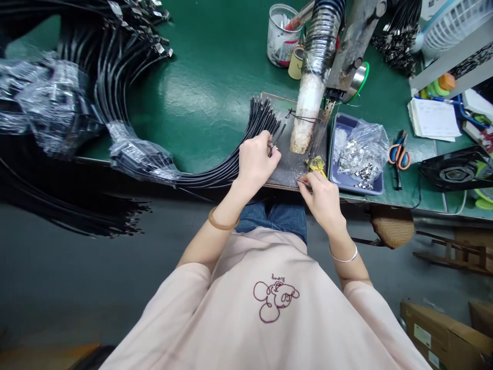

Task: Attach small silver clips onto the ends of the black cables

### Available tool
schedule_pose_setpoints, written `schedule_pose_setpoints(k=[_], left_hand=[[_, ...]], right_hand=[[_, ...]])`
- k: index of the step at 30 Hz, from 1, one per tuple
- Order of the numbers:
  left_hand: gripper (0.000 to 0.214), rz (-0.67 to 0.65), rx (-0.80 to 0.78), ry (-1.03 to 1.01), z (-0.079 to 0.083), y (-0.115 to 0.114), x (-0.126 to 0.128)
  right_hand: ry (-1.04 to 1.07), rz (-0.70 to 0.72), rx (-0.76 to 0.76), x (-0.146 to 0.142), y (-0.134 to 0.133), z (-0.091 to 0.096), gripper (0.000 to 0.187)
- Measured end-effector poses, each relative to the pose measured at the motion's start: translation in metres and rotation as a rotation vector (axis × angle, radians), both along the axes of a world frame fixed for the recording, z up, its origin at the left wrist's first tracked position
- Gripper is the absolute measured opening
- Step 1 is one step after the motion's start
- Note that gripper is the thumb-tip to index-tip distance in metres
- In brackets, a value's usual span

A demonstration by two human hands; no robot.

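Note:
My left hand [256,159] pinches the end of one thin black cord [278,139] at the front of a dark work plate [287,164]. A fanned bundle of black cords [258,121] lies just left of it and runs off the green table edge. My right hand [321,192] rests at the plate's front right corner, fingertips closed on a small silver metal clip [304,182], next to a yellow piece [318,164]. A press machine [327,61] with a pale cylinder stands over the plate.
A blue tray [339,177] with a plastic bag of silver clips sits right of the plate. Scissors [398,154], a notepad [433,118], a clear cup [281,33] and a tape roll [296,61] lie on the green table [208,87]. Bagged cord bundles [57,103] fill the left.

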State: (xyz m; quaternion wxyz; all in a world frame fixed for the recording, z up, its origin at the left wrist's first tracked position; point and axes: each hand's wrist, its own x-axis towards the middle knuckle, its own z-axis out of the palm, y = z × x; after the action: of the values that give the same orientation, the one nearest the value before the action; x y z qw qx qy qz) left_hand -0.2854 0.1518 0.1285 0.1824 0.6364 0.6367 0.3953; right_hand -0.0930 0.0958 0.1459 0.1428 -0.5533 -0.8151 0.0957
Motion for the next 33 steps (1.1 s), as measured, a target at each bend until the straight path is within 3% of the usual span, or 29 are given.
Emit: schedule_pose_setpoints(k=[2, 5, 8, 13, 16, 19, 22, 26, 29, 31, 33], left_hand=[[0.014, -0.001, -0.011, -0.400, -0.001, -0.011, -0.003], [0.018, -0.107, -0.145, -0.922, -0.003, -0.040, -0.008], [0.020, -0.243, -0.361, -1.112, -0.012, -0.074, -0.017], [0.019, -0.370, -0.595, -1.179, -0.032, -0.106, -0.034], [0.023, -0.476, -0.732, -1.227, -0.034, -0.106, -0.032], [0.023, -0.595, -0.794, -1.104, -0.026, -0.098, -0.017], [0.025, -0.671, -0.721, -0.860, -0.010, -0.089, 0.002], [0.015, -0.847, -0.458, -0.537, 0.012, -0.080, 0.023], [0.017, -1.024, -0.448, -0.452, 0.015, -0.080, 0.028], [0.017, -0.964, -0.553, -0.582, 0.009, -0.081, 0.026], [0.017, -0.722, -0.608, -0.811, 0.000, -0.084, 0.019]], right_hand=[[0.022, 0.011, -0.012, 0.001, 0.002, 0.001, 0.011], [0.126, 0.009, 0.036, 0.003, -0.002, 0.003, 0.012], [0.275, -0.049, 0.170, 0.013, -0.015, 0.014, 0.010], [0.375, -0.375, 0.380, 0.054, -0.038, 0.047, 0.014], [0.275, -0.475, 0.347, 0.089, -0.030, 0.055, 0.015], [0.090, -0.407, 0.181, 0.121, -0.007, 0.046, 0.013], [0.046, -0.336, 0.101, 0.138, 0.016, 0.029, 0.012], [-0.021, -0.210, 0.069, 0.139, 0.035, 0.016, 0.007], [-0.178, -0.170, 0.095, 0.135, 0.041, 0.016, 0.006], [-0.269, -0.174, 0.124, 0.133, 0.043, 0.016, 0.005], [-0.326, -0.182, 0.145, 0.132, 0.045, 0.016, 0.005]])
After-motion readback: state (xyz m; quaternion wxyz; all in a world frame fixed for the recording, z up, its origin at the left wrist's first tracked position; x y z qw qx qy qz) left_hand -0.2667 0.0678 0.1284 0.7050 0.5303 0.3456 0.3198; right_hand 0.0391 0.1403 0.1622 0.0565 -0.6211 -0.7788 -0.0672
